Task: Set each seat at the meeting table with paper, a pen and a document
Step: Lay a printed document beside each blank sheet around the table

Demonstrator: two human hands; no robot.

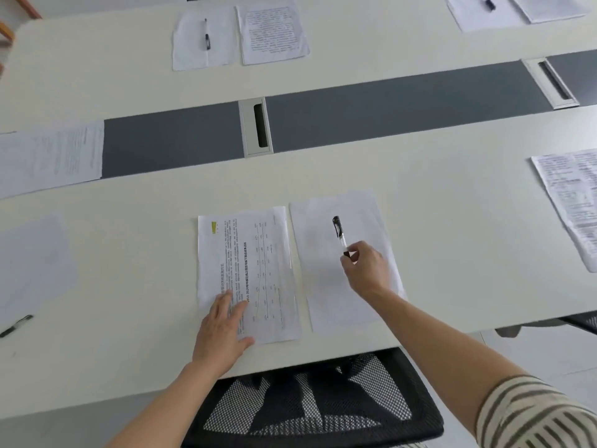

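Note:
A printed document (255,263) with a chart and a yellow mark lies in front of me on the white table (452,202). My left hand (223,331) rests flat on its near left corner, fingers spread. To its right lies a blank sheet (323,273). My right hand (365,266) pinches the near end of a black-capped pen (339,232), which lies over that sheet and points away from me.
A black mesh chair (316,402) stands under the table's near edge. A blank sheet (32,263) and a pen (16,325) lie at the left seat. More documents lie at the left (48,156) and right (571,195). Across the table, one setting has paper, pen (206,35) and document (273,30).

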